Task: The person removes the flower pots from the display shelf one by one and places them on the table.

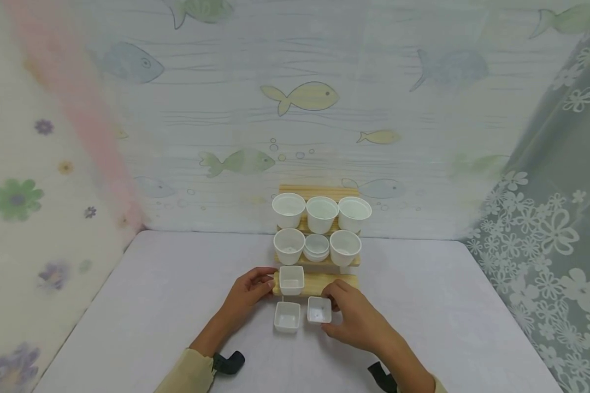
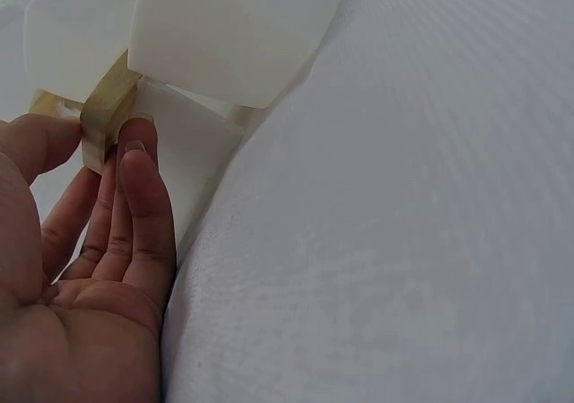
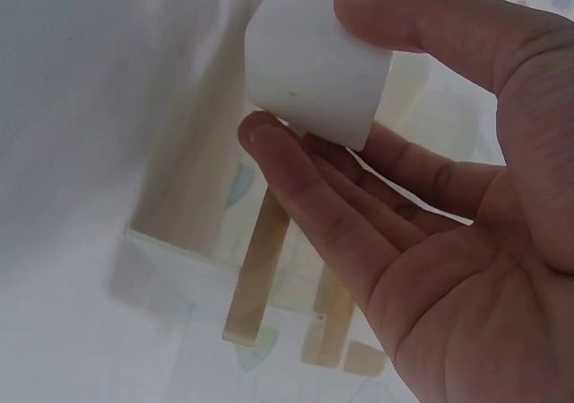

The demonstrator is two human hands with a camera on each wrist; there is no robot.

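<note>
A small wooden stepped rack (image 1: 319, 191) stands against the back wall. My left hand (image 1: 249, 292) pinches the left end of its lowest wooden shelf (image 1: 331, 284); the left wrist view shows the thumb and fingers on either side of the slat end (image 2: 109, 111). My right hand (image 1: 356, 316) grips a small white square cup (image 1: 319, 310) in front of that shelf, and in the right wrist view the thumb lies against the cup's side (image 3: 314, 71). One white square cup (image 1: 291, 280) sits at the shelf's left. Another square cup (image 1: 287, 316) is just in front of it.
On the top step is a row of round white cups (image 1: 322, 214). The middle step carries two round cups (image 1: 289, 245) with a smaller stacked pair (image 1: 317, 247) between them. A white cloth (image 1: 177, 278) covers the table, and a fish-patterned sheet (image 1: 300, 125) hangs behind.
</note>
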